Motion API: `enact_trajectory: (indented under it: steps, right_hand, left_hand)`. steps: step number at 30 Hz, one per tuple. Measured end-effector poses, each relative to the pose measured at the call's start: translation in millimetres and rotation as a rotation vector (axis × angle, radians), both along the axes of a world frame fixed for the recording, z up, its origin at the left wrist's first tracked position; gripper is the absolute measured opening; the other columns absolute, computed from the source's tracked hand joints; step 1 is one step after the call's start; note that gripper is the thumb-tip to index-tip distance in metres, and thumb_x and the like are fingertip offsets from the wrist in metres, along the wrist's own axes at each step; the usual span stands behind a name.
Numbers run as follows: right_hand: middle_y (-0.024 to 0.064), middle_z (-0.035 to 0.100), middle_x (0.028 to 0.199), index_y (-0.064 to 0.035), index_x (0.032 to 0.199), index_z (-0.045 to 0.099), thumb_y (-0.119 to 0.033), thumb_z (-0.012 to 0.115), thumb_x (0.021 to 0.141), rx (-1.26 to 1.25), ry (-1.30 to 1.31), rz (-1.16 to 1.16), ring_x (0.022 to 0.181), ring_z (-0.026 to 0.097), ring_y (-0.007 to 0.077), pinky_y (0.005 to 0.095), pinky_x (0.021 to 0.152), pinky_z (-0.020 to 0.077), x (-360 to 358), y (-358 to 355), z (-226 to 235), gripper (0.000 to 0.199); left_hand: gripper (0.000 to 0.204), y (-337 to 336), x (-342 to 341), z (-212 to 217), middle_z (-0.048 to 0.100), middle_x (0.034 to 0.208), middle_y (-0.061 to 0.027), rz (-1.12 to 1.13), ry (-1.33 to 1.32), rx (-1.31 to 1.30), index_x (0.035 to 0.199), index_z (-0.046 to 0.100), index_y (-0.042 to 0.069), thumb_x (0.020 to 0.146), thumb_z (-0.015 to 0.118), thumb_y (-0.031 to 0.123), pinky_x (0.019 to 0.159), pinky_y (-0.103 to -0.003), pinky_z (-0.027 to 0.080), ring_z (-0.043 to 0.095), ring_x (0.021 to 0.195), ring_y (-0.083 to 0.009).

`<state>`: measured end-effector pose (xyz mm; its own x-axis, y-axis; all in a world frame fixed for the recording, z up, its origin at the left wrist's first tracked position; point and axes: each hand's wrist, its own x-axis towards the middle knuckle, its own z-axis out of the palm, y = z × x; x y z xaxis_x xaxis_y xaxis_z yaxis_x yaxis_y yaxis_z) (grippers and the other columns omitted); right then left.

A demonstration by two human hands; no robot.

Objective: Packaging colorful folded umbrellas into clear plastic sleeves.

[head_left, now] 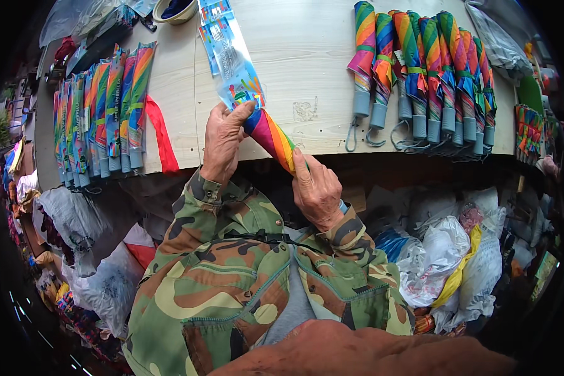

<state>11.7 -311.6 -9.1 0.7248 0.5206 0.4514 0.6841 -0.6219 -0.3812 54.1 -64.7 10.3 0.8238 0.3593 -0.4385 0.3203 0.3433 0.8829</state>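
Between my two hands is a folded rainbow umbrella (271, 136), held at a slant over the table's near edge. My right hand (318, 191) is wrapped round its lower end, and the handle there is hidden. At the upper end my left hand (225, 139) pinches the umbrella's tip together with the mouth of a clear and blue printed plastic sleeve (239, 78). The tip seems to be at or just inside the sleeve's opening. More sleeves run in a strip from there to the table's far side.
Several folded rainbow umbrellas (432, 75) with grey handles lie at the right of the table (307, 50). Several sleeved umbrellas (114, 106) lie at the left, beside a red strip (161, 135). A bowl (177, 11) stands at the back. White plastic bags (442, 250) fill the space below.
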Motion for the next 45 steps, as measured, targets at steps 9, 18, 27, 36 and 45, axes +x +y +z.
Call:
enact_trajectory:
  steps: [9,18,27,36,45]
  right_hand:
    - [0.011,0.075,0.111,0.0024,0.152,0.062,0.001,0.076,0.093,0.665,1.241,0.104,0.088,0.073,0.0208,0.0277,0.081,0.0569,15,2,17,0.06]
    - [0.0147,0.08,0.108,0.0075,0.13,0.072,-0.005,0.079,0.09,1.277,2.024,0.347,0.093,0.076,0.0174,0.0291,0.087,0.0619,15,-3,-23,0.043]
    - [0.0203,0.079,0.108,0.0089,0.138,0.063,-0.013,0.071,0.101,1.391,2.076,0.443,0.073,0.073,0.0184,0.0274,0.068,0.0602,18,15,-23,0.044]
    - [0.0075,0.076,0.102,0.0014,0.126,0.072,-0.024,0.072,0.109,1.159,1.82,0.254,0.083,0.071,0.0093,0.0237,0.075,0.0578,38,34,-27,0.031]
    - [0.0198,0.067,0.129,-0.0034,0.139,0.068,-0.017,0.091,0.082,0.203,0.286,0.123,0.114,0.07,0.0358,0.0434,0.089,0.0599,3,48,21,0.063]
  left_hand:
    - [0.044,-12,-4,-43,0.074,0.117,-0.0088,-0.187,-0.309,-0.98,0.133,0.066,0.009,0.103,0.074,0.039,0.107,-0.05,0.056,0.072,0.11,-0.0285]
    - [0.048,-26,-3,-38,0.071,0.112,-0.0124,-0.482,-0.555,-0.964,0.129,0.06,0.009,0.096,0.075,0.04,0.101,-0.053,0.061,0.074,0.105,-0.034]
    - [0.088,-12,4,-27,0.069,0.134,-0.0206,-0.326,-0.493,-0.773,0.15,0.054,0.002,0.093,0.081,0.063,0.111,-0.056,0.057,0.071,0.123,-0.036]
    - [0.044,-33,-14,-12,0.077,0.103,-0.0132,-0.151,-0.025,-0.476,0.132,0.056,0.0,0.1,0.079,0.019,0.091,-0.038,0.064,0.078,0.1,-0.0245]
    - [0.025,-1,-6,-22,0.076,0.093,-0.0091,0.025,0.014,-0.435,0.111,0.068,0.0,0.102,0.077,0.021,0.085,-0.042,0.067,0.079,0.086,-0.0247]
